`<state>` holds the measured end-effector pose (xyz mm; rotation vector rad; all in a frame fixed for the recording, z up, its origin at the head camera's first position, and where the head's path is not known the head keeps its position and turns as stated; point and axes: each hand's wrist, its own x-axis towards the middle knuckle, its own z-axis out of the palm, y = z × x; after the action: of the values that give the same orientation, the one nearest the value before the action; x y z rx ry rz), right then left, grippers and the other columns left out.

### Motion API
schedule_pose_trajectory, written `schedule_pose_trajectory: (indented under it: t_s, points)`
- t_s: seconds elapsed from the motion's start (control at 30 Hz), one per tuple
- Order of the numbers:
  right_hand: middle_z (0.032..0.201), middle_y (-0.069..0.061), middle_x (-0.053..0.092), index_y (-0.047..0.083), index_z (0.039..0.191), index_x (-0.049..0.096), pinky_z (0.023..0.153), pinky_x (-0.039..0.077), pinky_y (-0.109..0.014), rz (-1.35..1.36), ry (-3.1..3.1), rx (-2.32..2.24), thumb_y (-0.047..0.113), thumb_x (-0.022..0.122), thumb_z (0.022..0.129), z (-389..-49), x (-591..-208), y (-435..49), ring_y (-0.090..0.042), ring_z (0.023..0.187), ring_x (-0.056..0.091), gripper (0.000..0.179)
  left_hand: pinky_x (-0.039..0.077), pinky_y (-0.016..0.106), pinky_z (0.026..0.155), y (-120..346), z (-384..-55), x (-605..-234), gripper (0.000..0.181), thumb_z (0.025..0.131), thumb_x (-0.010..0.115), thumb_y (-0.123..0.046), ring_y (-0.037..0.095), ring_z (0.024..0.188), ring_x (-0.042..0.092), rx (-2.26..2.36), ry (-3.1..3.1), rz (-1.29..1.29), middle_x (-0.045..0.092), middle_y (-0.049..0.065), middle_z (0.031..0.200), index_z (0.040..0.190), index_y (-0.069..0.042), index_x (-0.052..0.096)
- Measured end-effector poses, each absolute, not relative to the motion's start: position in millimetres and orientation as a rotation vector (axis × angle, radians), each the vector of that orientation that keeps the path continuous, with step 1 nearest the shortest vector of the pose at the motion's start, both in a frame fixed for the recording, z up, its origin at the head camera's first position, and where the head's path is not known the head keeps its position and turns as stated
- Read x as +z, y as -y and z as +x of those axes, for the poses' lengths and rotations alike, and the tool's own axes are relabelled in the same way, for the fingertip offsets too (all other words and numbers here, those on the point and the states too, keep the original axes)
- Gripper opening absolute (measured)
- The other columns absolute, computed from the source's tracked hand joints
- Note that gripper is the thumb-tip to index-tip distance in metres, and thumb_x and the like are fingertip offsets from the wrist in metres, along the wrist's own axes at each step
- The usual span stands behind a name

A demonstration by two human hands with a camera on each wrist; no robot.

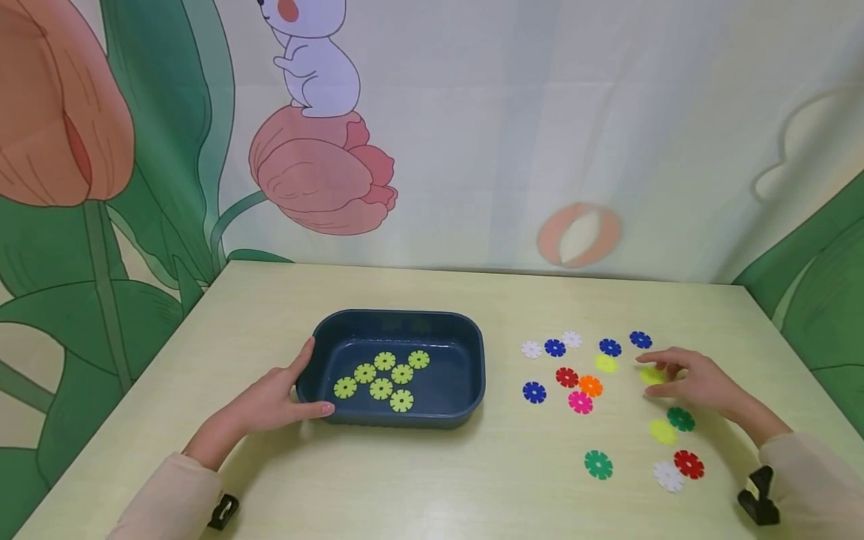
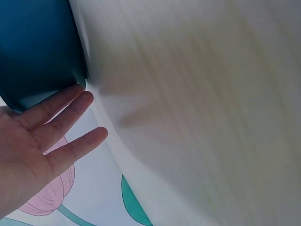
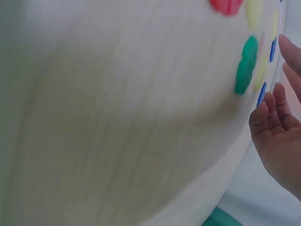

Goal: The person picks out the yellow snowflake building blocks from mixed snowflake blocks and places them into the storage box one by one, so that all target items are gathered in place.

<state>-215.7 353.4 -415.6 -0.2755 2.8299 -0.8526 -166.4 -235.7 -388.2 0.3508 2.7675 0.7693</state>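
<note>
A dark blue rectangular tub (image 1: pixel 432 416) stands on the table with several yellow-green notched discs (image 1: pixel 381 388) lying flat on its floor. My left hand (image 1: pixel 280 394) rests against the tub's left end, thumb at the front rim and fingers along the side. In the left wrist view those fingers (image 2: pixel 70 150) look straight and spread. Over on the right, my right hand (image 1: pixel 698 382) hovers with thumb and index finger apart, nothing between them. Partly covered beneath it is a yellow disc (image 1: pixel 651 374). The right wrist view shows its fingers (image 3: pixel 282 110) loosely bent.
Loose discs lie around the right hand: blue (image 1: pixel 610 347), red (image 1: pixel 567 377), orange (image 1: pixel 590 386), pink (image 1: pixel 580 403), green (image 1: pixel 598 465), white (image 1: pixel 668 477) and yellow (image 1: pixel 664 432). A printed curtain (image 1: pixel 472 150) hangs behind the table's far edge.
</note>
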Motion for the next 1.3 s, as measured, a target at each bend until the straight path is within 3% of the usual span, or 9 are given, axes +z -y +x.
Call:
schedule_pose_trajectory:
  t_s: [0.17,0.4,0.7,0.8,0.93,1.03,1.3]
  points:
    - [0.099,-0.012,0.050,0.001,0.121,0.056,0.064,0.039,-0.032,-0.238,-2.848,-0.824,0.025,0.074,0.076,-219,-423,-367,-0.026,0.085,0.043,0.054,0.037,0.031,0.058,235,-166,-388,0.110,0.075,0.068,-0.052,0.020,0.076,0.047,0.780,-2.770,0.352,0.055,0.021,0.105,0.145,-0.001,0.002]
    - [0.103,-0.019,0.054,-0.004,0.113,0.058,0.071,0.042,-0.037,-0.198,-2.869,-0.804,0.018,0.072,0.078,-219,-427,-369,-0.029,0.088,0.045,0.044,0.036,0.031,0.057,235,-167,-388,0.110,0.074,0.068,-0.052,0.019,0.073,0.047,0.778,-2.769,0.344,0.055,0.022,0.106,0.146,-0.002,0.001]
    - [0.085,-0.009,0.054,-0.003,0.098,0.056,0.064,0.044,-0.028,-0.138,-2.878,-0.845,0.006,0.068,0.080,-219,-418,-360,-0.025,0.080,0.047,0.024,0.037,0.031,0.061,234,-167,-388,0.110,0.074,0.067,-0.053,0.022,0.082,0.048,0.776,-2.772,0.348,0.048,0.029,0.121,0.145,0.000,0.001]
    - [0.087,-0.011,0.057,-0.004,0.099,0.058,0.063,0.046,-0.027,-0.125,-2.886,-0.881,0.005,0.064,0.083,-218,-414,-356,-0.025,0.079,0.050,0.020,0.037,0.031,0.060,234,-167,-389,0.110,0.074,0.067,-0.053,0.022,0.080,0.048,0.774,-2.772,0.349,0.049,0.029,0.119,0.145,-0.001,0.001]
    - [0.089,-0.012,0.059,-0.005,0.102,0.058,0.062,0.047,-0.026,-0.125,-2.891,-0.953,0.007,0.063,0.085,-218,-409,-349,-0.023,0.077,0.052,0.022,0.036,0.031,0.057,235,-167,-389,0.110,0.075,0.067,-0.053,0.018,0.070,0.047,0.773,-2.764,0.354,0.056,0.016,0.091,0.145,-0.001,0.000]
    - [0.086,-0.010,0.060,-0.005,0.103,0.059,0.061,0.049,-0.027,-0.137,-2.888,-1.024,0.009,0.064,0.085,-218,-405,-342,-0.022,0.073,0.054,0.024,0.035,0.031,0.055,235,-168,-390,0.110,0.075,0.067,-0.052,0.016,0.063,0.045,0.773,-2.755,0.361,0.049,0.006,0.073,0.145,-0.002,-0.002]
    - [0.088,-0.014,0.062,-0.009,0.105,0.057,0.065,0.050,-0.027,-0.208,-2.794,-1.197,0.008,0.063,0.085,-214,-392,-316,-0.027,0.075,0.059,0.027,0.036,0.031,0.056,236,-168,-391,0.110,0.075,0.067,-0.053,0.017,0.066,0.046,0.765,-2.762,0.363,0.055,0.011,0.083,0.145,-0.001,-0.001]
